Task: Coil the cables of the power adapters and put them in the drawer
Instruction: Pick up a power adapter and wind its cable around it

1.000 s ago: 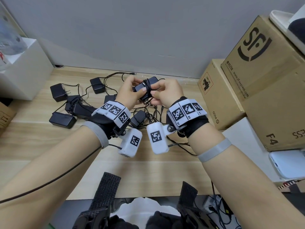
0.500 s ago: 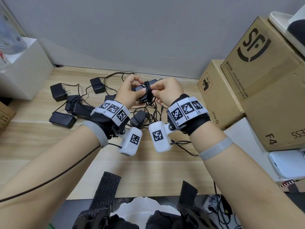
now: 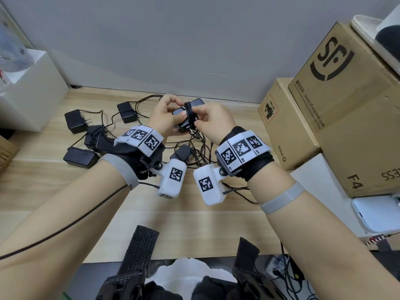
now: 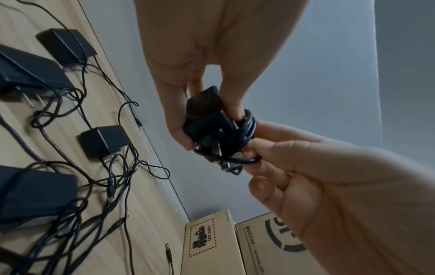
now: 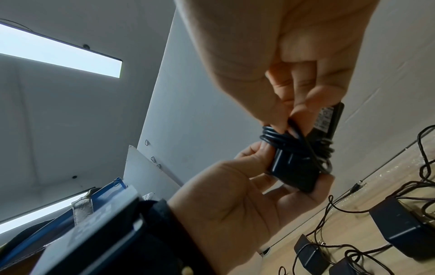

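Observation:
A black power adapter (image 3: 195, 104) is held in the air above the wooden table (image 3: 65, 191), with its black cable (image 3: 190, 114) wound round its middle in several turns. My left hand (image 3: 180, 108) grips the adapter body (image 4: 202, 115) between thumb and fingers. My right hand (image 3: 198, 116) pinches the loose end of the cable (image 4: 244, 161) against the coil (image 5: 280, 138). Several other black adapters (image 3: 75, 121) (image 3: 81, 158) lie on the table with their cables uncoiled. No drawer is in view.
A tangle of loose cables (image 3: 194, 152) lies under my hands beside a small adapter (image 3: 183, 152). Cardboard boxes (image 3: 287, 126) (image 3: 346, 105) stand at the right, a white box (image 3: 32, 94) at the left, and a white device (image 3: 378, 213) at the lower right.
Both hands have stayed at the adapter. The right fingers have shifted slightly along the wound cable, and the wrists have barely moved.

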The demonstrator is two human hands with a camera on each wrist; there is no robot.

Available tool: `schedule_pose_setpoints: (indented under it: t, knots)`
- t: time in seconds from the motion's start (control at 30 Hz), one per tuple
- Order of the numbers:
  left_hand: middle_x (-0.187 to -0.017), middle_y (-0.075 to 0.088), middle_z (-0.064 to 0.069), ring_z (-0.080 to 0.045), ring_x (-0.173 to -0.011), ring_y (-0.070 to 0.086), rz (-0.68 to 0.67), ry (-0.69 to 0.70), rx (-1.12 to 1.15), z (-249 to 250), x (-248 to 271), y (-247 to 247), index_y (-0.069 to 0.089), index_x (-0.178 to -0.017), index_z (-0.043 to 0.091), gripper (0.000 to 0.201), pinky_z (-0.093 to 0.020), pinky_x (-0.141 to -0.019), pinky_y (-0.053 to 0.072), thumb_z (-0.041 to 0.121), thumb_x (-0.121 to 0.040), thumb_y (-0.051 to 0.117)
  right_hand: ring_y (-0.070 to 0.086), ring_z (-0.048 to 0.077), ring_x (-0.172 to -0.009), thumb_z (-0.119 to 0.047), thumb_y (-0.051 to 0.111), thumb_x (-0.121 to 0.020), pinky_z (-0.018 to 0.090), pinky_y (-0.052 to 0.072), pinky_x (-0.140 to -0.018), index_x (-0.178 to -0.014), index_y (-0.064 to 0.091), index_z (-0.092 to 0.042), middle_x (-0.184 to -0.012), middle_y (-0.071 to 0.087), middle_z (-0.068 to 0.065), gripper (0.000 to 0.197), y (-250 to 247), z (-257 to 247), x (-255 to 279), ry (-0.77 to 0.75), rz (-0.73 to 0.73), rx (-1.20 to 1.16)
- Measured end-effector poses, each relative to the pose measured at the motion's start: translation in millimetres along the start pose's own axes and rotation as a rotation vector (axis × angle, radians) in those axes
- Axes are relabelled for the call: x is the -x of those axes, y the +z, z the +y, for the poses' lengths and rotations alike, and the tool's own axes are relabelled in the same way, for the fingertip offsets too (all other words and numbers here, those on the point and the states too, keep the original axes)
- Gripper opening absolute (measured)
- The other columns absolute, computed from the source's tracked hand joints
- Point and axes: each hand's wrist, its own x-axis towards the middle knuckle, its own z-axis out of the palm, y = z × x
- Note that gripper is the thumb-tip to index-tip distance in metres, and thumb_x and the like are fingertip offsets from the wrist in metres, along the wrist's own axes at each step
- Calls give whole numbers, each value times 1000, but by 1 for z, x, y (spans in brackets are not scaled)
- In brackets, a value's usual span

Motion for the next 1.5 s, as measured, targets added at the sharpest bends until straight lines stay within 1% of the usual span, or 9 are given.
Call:
schedule_pose_setpoints:
  t: [0.13, 0.33, 0.53, 0.73, 1.0, 1.17, 1.3, 1.43, 1.5]
  knots:
    - [-85, 56, 2, -14, -68, 61, -9, -19, 8, 0, 1, 0, 45, -84, 19, 28, -41, -63, 57, -8, -90, 47, 54, 25, -80, 2, 48, -79, 29, 42, -71, -109, 68, -26, -85, 65, 13, 46, -1, 1, -1, -30, -37, 32]
    - [-84, 58, 0, -13, -67, 63, -27, -37, 26, 0, 1, 0, 44, -84, 17, 27, -43, -67, 56, -9, -90, 45, 44, 13, -77, 3, 50, -81, 17, 27, -63, -120, 63, -20, -69, 42, -12, 47, -5, 4, 0, -86, -81, 127]
    - [-86, 55, 2, -14, -72, 59, -22, -6, -19, 1, 0, 5, 45, -84, 20, 27, -41, -67, 56, -6, -91, 46, 58, 28, -80, 7, 53, -81, 42, 50, -86, -115, 66, -20, -79, 55, 4, 46, -4, 7, 1, -9, -40, -136]
    - [-90, 51, 5, -15, -76, 59, -38, 35, -70, -2, -1, 8, 45, -87, 24, 28, -40, -66, 58, -3, -91, 49, 61, 23, -72, 10, 62, -78, 38, 57, -77, -103, 67, -5, -71, 59, 2, 29, 2, 14, -2, 175, 110, -411]
    - [-95, 46, 4, -16, -80, 56, -96, 34, -105, -7, -2, 8, 46, -104, 14, 24, -26, -52, 57, -5, -90, 49, 65, 11, -67, -4, 74, -73, 30, 55, -73, -67, 58, -26, -65, 66, -6, 28, 1, 23, 1, 206, 174, -433]
    - [-98, 51, 3, -15, -79, 59, -65, 16, -102, -10, -3, 8, 48, -85, 19, 23, -23, -49, 55, -3, -89, 54, 58, 17, -62, -6, 80, -67, 34, 56, -61, -64, 51, -24, -63, 55, -5, 34, 1, 23, 0, 188, 221, -414]
    - [-90, 53, 3, -11, -69, 58, -95, 4, -131, -8, -2, 4, 45, -81, 19, 25, -19, -44, 51, -4, -88, 53, 48, 11, -78, -36, 83, -61, 27, 40, -68, -81, 57, -27, -83, 47, -9, 33, -6, 30, -1, 138, 169, -51]
    - [-87, 52, 1, -9, -64, 56, -189, 28, -180, -7, 1, 5, 43, -80, 17, 27, -22, -46, 53, -7, -88, 52, 49, 11, -111, -53, 62, -78, 27, 40, -92, -117, 57, -25, -117, 49, -2, 48, -4, 32, -7, 140, -26, -190]
    - [-86, 53, 2, -10, -63, 55, -229, 53, -219, -7, 2, 8, 42, -79, 18, 28, -23, -48, 51, -7, -88, 51, 56, 10, -107, -49, 59, -84, 31, 43, -100, -113, 63, -21, -112, 62, -3, 40, -1, 33, -8, 140, -124, -280]
